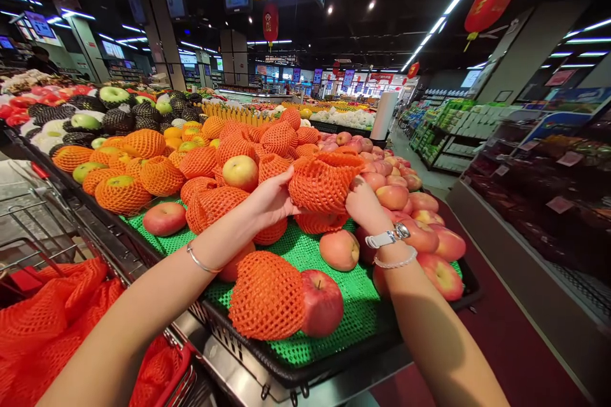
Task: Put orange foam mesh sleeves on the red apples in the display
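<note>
Between my two hands is an orange foam net sleeve [321, 186], bulging as if around a fruit, though its contents are hidden. My left hand [275, 196] grips its left side with the thumb on top. Closed on its right edge is my right hand [363, 205], its fingertips partly hidden. Below lies a bare apple [340, 250] on the green mat [305, 280]. Nearer to me, a netted fruit [267, 296] touches a red apple [322, 303]. Several netted apples are heaped behind my left hand, one with its yellowish top [240, 172] showing.
Loose apples [429, 229] fill the right side of the black tray [286, 372]. Orange-netted fruit [121, 194] and black-netted fruit [119, 121] lie at left. A shopping cart with red foam nets [57, 324] stands at lower left. A packaged-goods shelf [548, 172] lines the right.
</note>
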Demonstrator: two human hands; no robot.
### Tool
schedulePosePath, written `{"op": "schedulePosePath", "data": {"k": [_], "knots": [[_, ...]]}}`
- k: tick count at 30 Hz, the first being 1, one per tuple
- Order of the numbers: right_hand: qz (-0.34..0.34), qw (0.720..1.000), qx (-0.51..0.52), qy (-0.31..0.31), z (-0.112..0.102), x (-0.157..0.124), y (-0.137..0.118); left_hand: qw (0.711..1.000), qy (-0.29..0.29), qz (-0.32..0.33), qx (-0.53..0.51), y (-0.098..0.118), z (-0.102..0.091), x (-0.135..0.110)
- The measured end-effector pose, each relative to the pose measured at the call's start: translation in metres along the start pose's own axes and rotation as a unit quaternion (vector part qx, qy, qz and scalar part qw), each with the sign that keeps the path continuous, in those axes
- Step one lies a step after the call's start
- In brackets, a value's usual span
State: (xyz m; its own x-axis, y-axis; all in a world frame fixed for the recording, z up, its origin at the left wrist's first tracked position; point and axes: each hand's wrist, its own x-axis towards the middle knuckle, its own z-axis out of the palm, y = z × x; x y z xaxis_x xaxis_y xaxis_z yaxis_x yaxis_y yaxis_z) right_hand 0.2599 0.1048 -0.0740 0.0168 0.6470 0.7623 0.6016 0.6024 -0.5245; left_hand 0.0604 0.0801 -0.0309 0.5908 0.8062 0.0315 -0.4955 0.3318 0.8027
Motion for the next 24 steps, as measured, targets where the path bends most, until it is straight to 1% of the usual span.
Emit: {"op": "schedulePosePath", "data": {"k": [2,4,6,9,11,13,15,17,18,21,22,24], "knots": [[0.0,1.0,-0.025,0.018,-0.006,-0.002,-0.017,1.0,-0.017,-0.008,-0.019,0.0,-0.001,0.0],[-0.009,0.996,-0.066,0.064,-0.013,-0.003,-0.035,0.998,-0.034,-0.005,-0.045,0.0,-0.001,-0.001],[-0.014,0.996,-0.052,0.076,-0.017,-0.004,-0.048,0.996,-0.054,0.011,-0.063,0.0,-0.001,-0.003],[0.014,0.998,0.025,0.057,-0.02,-0.004,-0.057,0.996,-0.058,0.033,-0.063,0.002,0.002,-0.006],[0.052,0.995,0.073,0.031,-0.02,-0.004,-0.057,0.997,-0.034,0.04,-0.059,0.003,0.003,-0.007],[0.075,0.99,0.115,-0.023,-0.018,-0.005,-0.057,0.997,0.002,0.046,-0.058,0.005,0.004,-0.007],[0.078,0.983,0.144,-0.082,-0.015,-0.007,-0.057,0.996,0.036,0.057,-0.058,0.007,0.005,-0.006],[0.075,0.98,0.151,-0.107,-0.01,-0.008,-0.057,0.995,0.056,0.063,-0.057,0.009,0.005,-0.005],[0.076,0.981,0.148,-0.103,-0.008,-0.009,-0.057,0.995,0.06,0.064,-0.055,0.01,0.005,-0.005],[0.091,0.984,0.143,-0.059,-0.002,-0.009,-0.057,0.995,0.052,0.068,-0.047,0.011,0.009,-0.008],[0.099,0.983,0.149,-0.045,-0.001,-0.009,-0.057,0.995,0.05,0.075,-0.045,0.011,0.011,-0.009],[0.117,0.974,0.189,-0.037,0.0,-0.01,-0.06,0.994,0.05,0.087,-0.043,0.01,0.015,-0.012]]}}
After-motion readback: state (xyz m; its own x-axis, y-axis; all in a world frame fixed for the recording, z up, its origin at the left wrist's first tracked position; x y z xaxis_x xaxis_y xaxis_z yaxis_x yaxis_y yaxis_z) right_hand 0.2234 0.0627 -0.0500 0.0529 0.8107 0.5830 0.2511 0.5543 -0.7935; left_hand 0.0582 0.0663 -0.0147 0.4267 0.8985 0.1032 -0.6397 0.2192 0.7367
